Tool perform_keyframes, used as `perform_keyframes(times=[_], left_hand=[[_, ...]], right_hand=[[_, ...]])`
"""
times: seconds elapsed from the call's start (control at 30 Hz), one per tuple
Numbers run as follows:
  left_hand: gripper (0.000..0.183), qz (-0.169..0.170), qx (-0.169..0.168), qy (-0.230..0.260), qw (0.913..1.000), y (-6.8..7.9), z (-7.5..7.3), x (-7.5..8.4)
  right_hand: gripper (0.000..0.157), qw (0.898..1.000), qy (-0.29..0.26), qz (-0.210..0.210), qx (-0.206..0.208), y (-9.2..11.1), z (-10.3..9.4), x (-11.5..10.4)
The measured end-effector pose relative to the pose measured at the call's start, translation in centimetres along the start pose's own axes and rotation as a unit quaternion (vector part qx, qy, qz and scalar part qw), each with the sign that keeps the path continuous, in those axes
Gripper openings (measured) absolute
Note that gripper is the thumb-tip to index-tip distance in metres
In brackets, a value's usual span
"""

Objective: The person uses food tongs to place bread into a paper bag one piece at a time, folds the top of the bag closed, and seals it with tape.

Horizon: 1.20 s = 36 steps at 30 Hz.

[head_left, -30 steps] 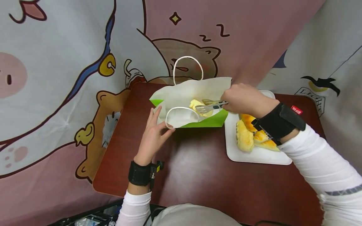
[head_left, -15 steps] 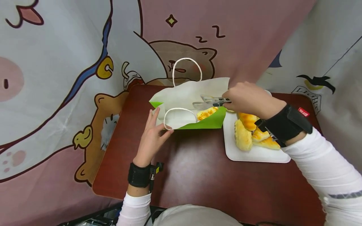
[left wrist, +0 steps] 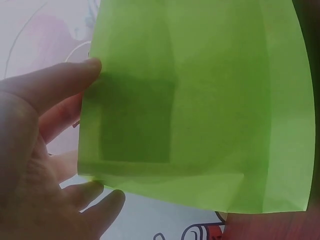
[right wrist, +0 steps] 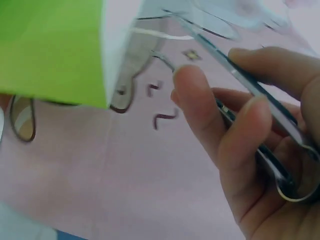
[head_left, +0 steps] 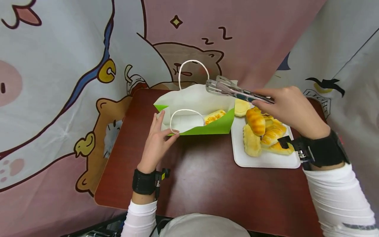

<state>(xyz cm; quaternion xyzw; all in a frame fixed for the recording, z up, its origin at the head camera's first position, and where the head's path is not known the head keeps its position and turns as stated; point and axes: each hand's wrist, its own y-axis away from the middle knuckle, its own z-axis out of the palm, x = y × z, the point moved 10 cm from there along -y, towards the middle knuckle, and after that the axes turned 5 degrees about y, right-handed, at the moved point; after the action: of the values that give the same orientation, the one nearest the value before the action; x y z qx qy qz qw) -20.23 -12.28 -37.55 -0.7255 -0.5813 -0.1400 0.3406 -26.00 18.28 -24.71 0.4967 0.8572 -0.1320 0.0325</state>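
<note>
My left hand (head_left: 155,143) pinches the near rim of a green paper bag (head_left: 219,126) with a white lining and white handles. The left wrist view shows the thumb on the bag's green outside (left wrist: 210,100), the other fingers beyond its edge. A golden-topped bread roll (head_left: 215,116) lies inside the bag. My right hand (head_left: 291,110) holds metal tongs (head_left: 240,93) above the bag's right end. Nothing sits between the tips of the tongs, which stand apart in the right wrist view.
To the bag's right, a white tray (head_left: 248,162) bears several breads, among them a long pale roll (head_left: 251,141) and a glossy brown one (head_left: 256,121). All this stands on a dark red table (head_left: 195,184). A printed cloth (head_left: 260,36) hangs behind.
The tongs have let go of the bread roll, which stays in the bag. My right hand has lifted them up and right, uncovering more of the tray. The left hand keeps its grip.
</note>
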Motion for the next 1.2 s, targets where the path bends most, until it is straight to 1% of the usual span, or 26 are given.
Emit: perform_keyframes(times=[0.1,0.2,0.3,0.37,0.43,0.57,0.7,0.9,0.97,1.07,1.2], left_hand=[[0.012,-0.003,0.002,0.000,1.0000,0.0,0.1,-0.2],[0.011,-0.003,0.005,0.002,1.0000,-0.1,0.1,-0.2],[0.011,0.000,0.009,0.005,0.9999,-0.2,0.2,-0.1],[0.011,0.003,0.013,0.007,0.9999,-0.2,0.1,-0.1],[0.010,0.005,0.018,0.008,0.9998,-0.3,0.1,-0.1],[0.010,0.007,0.023,0.009,0.9997,-0.3,0.3,0.0],[0.010,0.002,0.026,0.009,0.9996,-0.3,0.3,-0.1],[0.012,-0.004,0.026,0.001,0.9996,-0.2,0.1,-0.3],[0.013,-0.004,0.025,0.000,0.9997,-0.2,0.2,-0.3],[0.014,-0.003,0.021,0.000,0.9998,-0.3,0.4,-0.3],[0.014,-0.004,0.022,0.002,0.9998,-0.3,0.5,-0.2]], right_hand=[[0.040,0.996,-0.046,0.064,0.034,2.0,-0.2,1.3],[0.041,0.987,-0.091,0.115,0.072,4.2,0.0,2.2],[0.044,0.978,-0.114,0.153,0.088,6.0,0.8,2.9],[0.045,0.975,-0.114,0.168,0.094,6.8,1.2,3.0],[0.046,0.973,-0.116,0.175,0.099,7.3,1.5,2.9],[0.043,0.968,-0.117,0.185,0.122,8.3,1.6,2.5],[0.041,0.960,-0.131,0.203,0.143,9.1,2.4,2.3],[0.040,0.943,-0.175,0.220,0.177,10.2,3.7,1.7],[0.040,0.939,-0.174,0.226,0.192,10.9,3.7,1.7],[0.042,0.931,-0.161,0.246,0.216,12.4,3.5,2.1],[0.043,0.910,-0.164,0.300,0.233,14.7,3.9,3.3]])
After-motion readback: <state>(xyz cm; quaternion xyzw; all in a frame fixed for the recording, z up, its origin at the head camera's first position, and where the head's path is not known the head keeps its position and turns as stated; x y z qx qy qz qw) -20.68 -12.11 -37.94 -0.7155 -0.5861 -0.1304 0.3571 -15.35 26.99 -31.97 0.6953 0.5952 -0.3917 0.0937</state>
